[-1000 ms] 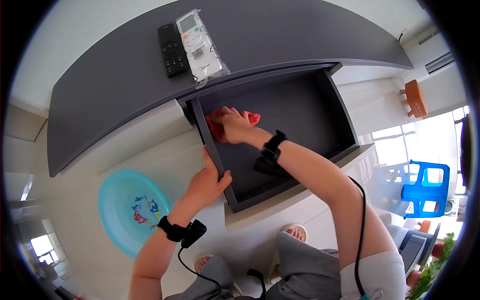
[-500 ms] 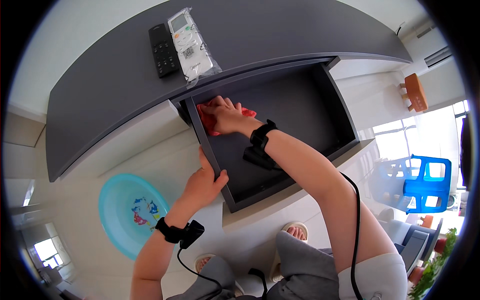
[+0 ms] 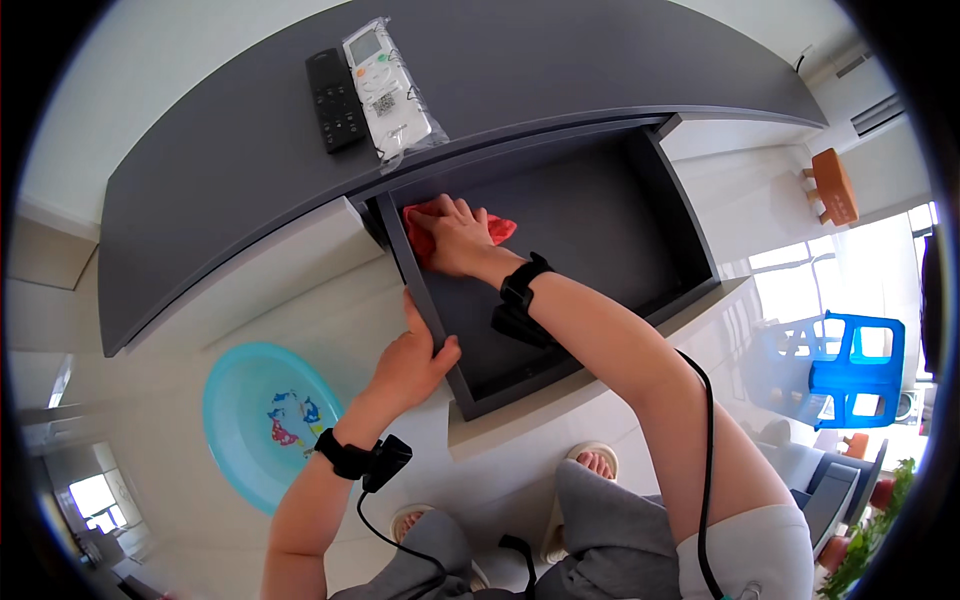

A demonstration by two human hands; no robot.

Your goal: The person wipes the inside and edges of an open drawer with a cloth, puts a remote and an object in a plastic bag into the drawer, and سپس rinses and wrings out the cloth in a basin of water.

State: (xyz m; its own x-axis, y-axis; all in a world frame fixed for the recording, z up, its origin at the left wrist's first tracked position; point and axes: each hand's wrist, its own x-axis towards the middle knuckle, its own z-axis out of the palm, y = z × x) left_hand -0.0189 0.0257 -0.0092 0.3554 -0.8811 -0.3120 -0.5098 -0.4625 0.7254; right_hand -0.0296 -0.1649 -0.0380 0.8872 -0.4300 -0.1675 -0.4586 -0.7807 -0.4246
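A grey drawer (image 3: 590,215) is pulled out of a long dark cabinet. My right hand (image 3: 458,240) reaches into its far left corner, fingers bent and pressing on a crumpled red cloth (image 3: 501,229). The palm hides much of the cloth, which lies against the left wall and drawer bottom. My left hand (image 3: 408,360) grips the drawer's left side from outside, with the thumb over the top edge near the front corner.
On the cabinet top (image 3: 560,60) lie a black remote (image 3: 335,105) and a white remote (image 3: 390,95) in clear plastic. A light blue basin (image 3: 245,425) stands on the floor to the left. At the right are a blue stool (image 3: 855,370) and a brown stool (image 3: 832,187).
My right hand has shifted slightly nearer with the cloth and now covers more of its near part. The left hand keeps its grip on the drawer side. The view has shifted a little.
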